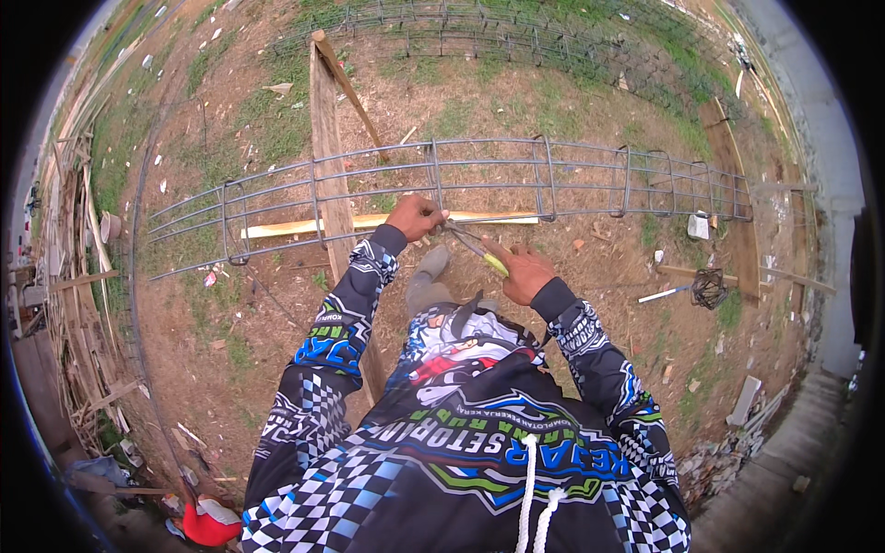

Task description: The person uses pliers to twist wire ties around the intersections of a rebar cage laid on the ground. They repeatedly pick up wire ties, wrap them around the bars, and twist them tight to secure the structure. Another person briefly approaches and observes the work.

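A long cage of steel reinforcing bars (pixel 436 175), with square stirrups along it, stretches across in front of me. At its near lower bar, beside one stirrup, my left hand (pixel 415 218) has thumb and fingers pinched together. Whatever sits in that pinch is too small to make out. My right hand (pixel 525 274) is closed around the yellow-green handles of pincers (pixel 472 243). Their metal jaws point up and left, meeting the near bar close to my left fingertips.
A wooden trestle plank (pixel 330 138) supports the cage left of centre, another plank stand (pixel 735 203) at the right. A pale wood strip (pixel 286 228) runs behind the lower bars. Tangled wire (pixel 709 288) lies at right. More cages (pixel 442 32) rest farther off. Timber (pixel 78 240) is piled left.
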Motion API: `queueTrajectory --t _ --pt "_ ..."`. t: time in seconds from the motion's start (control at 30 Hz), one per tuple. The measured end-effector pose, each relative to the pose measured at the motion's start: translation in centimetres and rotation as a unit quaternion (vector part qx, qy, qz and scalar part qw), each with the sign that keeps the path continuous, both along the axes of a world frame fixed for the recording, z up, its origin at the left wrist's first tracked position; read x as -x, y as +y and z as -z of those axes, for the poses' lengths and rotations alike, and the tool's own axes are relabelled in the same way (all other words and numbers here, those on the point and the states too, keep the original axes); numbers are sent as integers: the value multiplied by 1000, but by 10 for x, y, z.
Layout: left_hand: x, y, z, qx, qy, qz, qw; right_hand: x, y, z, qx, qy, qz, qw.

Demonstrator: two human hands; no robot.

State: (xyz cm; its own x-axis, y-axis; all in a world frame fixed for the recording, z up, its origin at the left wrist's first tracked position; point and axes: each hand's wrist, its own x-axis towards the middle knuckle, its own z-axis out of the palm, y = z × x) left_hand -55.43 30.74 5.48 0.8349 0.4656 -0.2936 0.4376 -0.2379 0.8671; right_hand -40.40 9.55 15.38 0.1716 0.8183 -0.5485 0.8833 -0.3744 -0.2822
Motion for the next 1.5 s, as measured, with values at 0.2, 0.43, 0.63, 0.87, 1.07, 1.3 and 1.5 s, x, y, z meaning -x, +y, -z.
queueTrajectory --t 0.2,0.43,0.63,0.87,1.07,1.3,1.5 --pt "0 -1 0 -5 22 3 1000 13 -2 -1 1 -48 14 999" --pt "1 1 -1 -28 13 15 999 30 -4 7 -7 -104 16 994" --pt "4 -1 0 -20 1 -8 1000 32 -20 11 -46 -39 30 998" --pt "-2 -5 30 -43 -21 -12 999 -4 -37 54 -138 10 -11 990" --pt "14 -4 6 -58 7 -34 998 -6 -27 96 -171 63 -23 983" --pt "8 2 78 16 -48 32 998 13 -45 86 -136 180 158 961" --pt "3 23 91 -77 81 103 988 0 -50 99 -187 227 188 937"
